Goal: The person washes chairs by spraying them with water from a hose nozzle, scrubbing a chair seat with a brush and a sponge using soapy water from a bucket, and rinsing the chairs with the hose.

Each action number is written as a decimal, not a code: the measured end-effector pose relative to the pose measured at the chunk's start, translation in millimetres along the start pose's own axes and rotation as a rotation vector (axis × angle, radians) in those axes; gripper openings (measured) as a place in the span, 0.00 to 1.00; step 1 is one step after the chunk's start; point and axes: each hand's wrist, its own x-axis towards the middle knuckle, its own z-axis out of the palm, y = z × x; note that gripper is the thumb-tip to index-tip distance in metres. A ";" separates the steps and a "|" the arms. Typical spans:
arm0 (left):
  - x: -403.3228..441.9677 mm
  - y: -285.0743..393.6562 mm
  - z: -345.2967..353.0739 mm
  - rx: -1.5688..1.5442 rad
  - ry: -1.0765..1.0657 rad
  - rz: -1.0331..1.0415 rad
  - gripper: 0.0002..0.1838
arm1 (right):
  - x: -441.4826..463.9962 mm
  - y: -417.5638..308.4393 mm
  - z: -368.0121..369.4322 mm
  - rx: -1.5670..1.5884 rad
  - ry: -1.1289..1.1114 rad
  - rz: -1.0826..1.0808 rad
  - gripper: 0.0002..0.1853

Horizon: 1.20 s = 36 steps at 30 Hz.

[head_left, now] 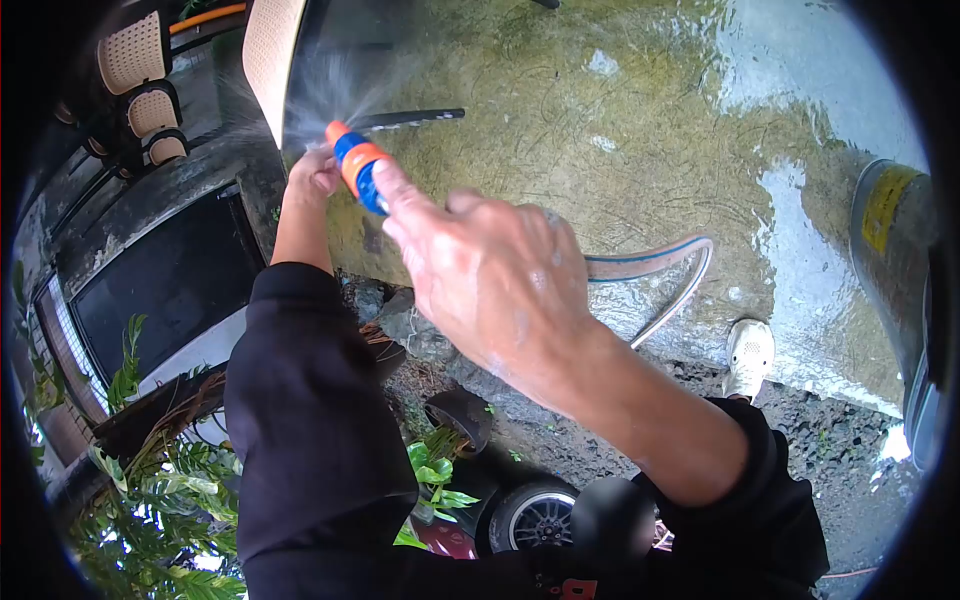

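My right hand is closed around a hose nozzle with orange and blue rings, its thumb lying along the body. Water sprays from the orange tip onto a chair with a beige perforated panel and a dark frame. One black leg of the chair points right over the wet floor. Just behind the nozzle tip, my left hand has curled fingers at the chair's lower edge and appears to grip it; part of the hand is hidden. A clear hose with a blue stripe loops out from behind my right hand.
Several similar chairs stand at the upper left. Wet, mossy concrete extends ahead, ending at a gravel strip. A white clog is on the concrete edge. Leafy plants, a tipped pot and a wheel lie nearer.
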 end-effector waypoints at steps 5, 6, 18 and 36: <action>-38.1 23.4 25.6 -0.040 0.094 0.070 0.18 | 28.0 -2.9 -14.7 -0.046 -0.060 0.049 0.17; -36.0 23.3 22.3 -0.042 0.094 0.063 0.18 | 31.3 -3.0 -16.3 -0.041 -0.104 0.040 0.15; -83.7 19.9 147.3 0.022 -0.192 0.138 0.18 | 47.2 36.2 -75.7 -0.247 0.181 0.251 0.16; -49.3 104.0 233.4 0.270 -0.090 0.270 0.51 | 84.6 -0.2 -96.7 -0.202 0.211 0.116 0.16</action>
